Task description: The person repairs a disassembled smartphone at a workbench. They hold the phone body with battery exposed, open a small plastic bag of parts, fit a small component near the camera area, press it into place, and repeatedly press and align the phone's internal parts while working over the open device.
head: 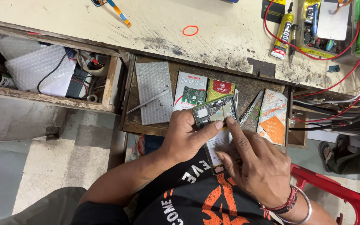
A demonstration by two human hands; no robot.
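My left hand grips an opened phone with its back cover off, circuit board showing, thumb across its lower edge. My right hand presses its index finger against the phone's lower right corner and rests on a white sheet or panel under the phone. Both hands hover over an open wooden drawer below a scratched workbench.
The drawer holds a bubble-wrap pad, tweezers, small parts packets and an orange-white pouch. A left drawer holds bubble wrap and cables. On the bench lie a glue tube, red wires, an orange rubber band.
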